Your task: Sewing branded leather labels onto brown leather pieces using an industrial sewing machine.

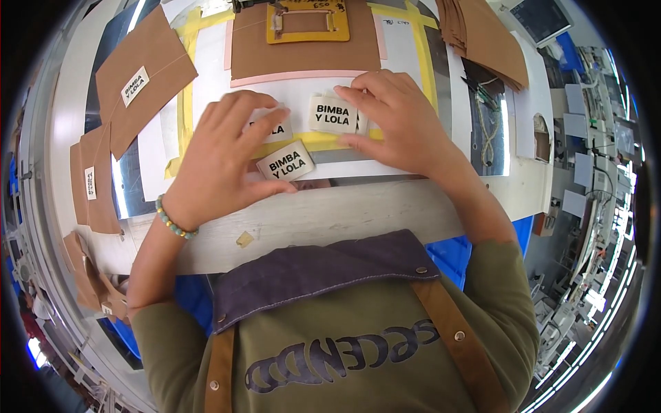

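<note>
Cream fabric labels with dark lettering lie in small piles on a white sheet. My left hand (224,148) arches over two of them, fingers and thumb spread apart. Under its fingers a label (277,129) is partly hidden, and a tilted label pile (286,161) sits between its index finger and thumb. My right hand (396,120) is beside another label pile (333,115). Its index fingertip is at the pile's upper edge and its thumb near the lower right corner, with a gap between them. Another label's edge shows behind that pile.
A brown panel (306,62) with pink edges lies ahead, a yellow frame-shaped template (308,34) on it. Yellow tape (184,103) borders the white sheet. Labelled brown pieces (148,82) lie left; stacked brown sheets (485,38) are at far right. A small tan scrap (245,239) is near the table edge.
</note>
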A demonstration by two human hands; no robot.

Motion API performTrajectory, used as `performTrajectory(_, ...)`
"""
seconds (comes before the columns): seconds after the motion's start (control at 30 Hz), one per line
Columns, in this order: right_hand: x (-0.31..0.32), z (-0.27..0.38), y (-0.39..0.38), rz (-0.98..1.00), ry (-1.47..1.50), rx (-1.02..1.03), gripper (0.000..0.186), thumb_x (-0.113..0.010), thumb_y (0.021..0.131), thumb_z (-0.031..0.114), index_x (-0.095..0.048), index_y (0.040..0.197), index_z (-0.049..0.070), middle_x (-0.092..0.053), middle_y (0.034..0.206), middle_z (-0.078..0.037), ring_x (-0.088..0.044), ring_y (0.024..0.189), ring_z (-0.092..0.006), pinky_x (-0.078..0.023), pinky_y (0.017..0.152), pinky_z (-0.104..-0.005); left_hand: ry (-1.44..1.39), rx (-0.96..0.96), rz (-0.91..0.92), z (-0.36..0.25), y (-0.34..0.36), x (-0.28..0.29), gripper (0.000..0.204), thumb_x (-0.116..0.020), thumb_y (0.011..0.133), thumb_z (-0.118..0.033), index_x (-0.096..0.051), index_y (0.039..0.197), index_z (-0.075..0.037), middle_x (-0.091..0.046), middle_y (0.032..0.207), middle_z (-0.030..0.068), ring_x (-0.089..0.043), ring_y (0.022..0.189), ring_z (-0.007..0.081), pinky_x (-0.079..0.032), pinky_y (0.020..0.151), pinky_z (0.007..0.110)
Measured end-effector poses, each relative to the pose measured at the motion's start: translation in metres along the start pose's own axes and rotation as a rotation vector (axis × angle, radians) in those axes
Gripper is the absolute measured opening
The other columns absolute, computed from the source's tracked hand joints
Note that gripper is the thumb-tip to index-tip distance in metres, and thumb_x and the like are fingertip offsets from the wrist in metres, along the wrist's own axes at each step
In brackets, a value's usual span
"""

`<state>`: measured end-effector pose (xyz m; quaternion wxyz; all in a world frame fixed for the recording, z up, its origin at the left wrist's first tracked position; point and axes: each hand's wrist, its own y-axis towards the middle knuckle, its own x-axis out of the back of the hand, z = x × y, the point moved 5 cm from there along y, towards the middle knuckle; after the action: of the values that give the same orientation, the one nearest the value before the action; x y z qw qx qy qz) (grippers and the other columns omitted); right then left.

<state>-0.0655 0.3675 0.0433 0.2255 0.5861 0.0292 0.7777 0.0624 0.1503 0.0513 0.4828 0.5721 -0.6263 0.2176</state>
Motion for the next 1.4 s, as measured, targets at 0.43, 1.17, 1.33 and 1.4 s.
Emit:
performTrajectory(0.43,-0.005,0.024,0.034,-0.005,0.106,0.197,0.033,-0.083,0.092,0.028,-0.076,0.117,0.008,-0.070,0.109,-0.006,-0.065,0.108,-0.0270,-0.048,0.097,-0.0438,-0.056,-0.025,-0.023,0.009,-0.008,-0.013,0.063,-0.098,0.068,-0.027,-0.073,0.121,-0.005,-0.065,0.135,0.0112,-0.061,0.121,0.0347,-0.055,0.099,0.045)
performTrajectory(1.17,0.004,0.008,0.045,-0.095,0.241,-0.061,0.008,-0.076,0.096,0.020,-0.082,0.095,0.014,-0.076,0.095,-0.003,-0.069,0.084,-0.0268,-0.052,0.080,-0.0415,-0.391,0.185,-0.106,0.019,0.009,0.001,0.051,-0.082,0.093,-0.013,-0.070,0.142,-0.003,-0.073,0.139,0.0142,-0.067,0.127,0.0286,-0.053,0.109,0.041)
performTrajectory(1.33,0.013,-0.052,0.078,-0.175,0.209,-0.263,0.016,-0.072,0.098,0.020,-0.081,0.104,0.008,-0.078,0.096,-0.009,-0.073,0.084,-0.0320,-0.057,0.076,-0.0413,-0.364,0.185,-0.192,0.032,0.017,0.007,0.045,-0.082,0.096,-0.018,-0.071,0.137,-0.002,-0.074,0.128,0.0157,-0.069,0.117,0.0320,-0.054,0.105,0.040)
performTrajectory(1.4,0.007,-0.078,0.096,-0.141,0.179,-0.286,0.017,-0.073,0.100,0.019,-0.081,0.107,0.006,-0.078,0.097,-0.009,-0.073,0.084,-0.0273,-0.057,0.077,-0.0380,-0.348,0.198,-0.209,0.040,0.019,0.011,0.044,-0.081,0.097,-0.017,-0.071,0.136,-0.002,-0.074,0.129,0.0156,-0.069,0.117,0.0317,-0.054,0.104,0.040)
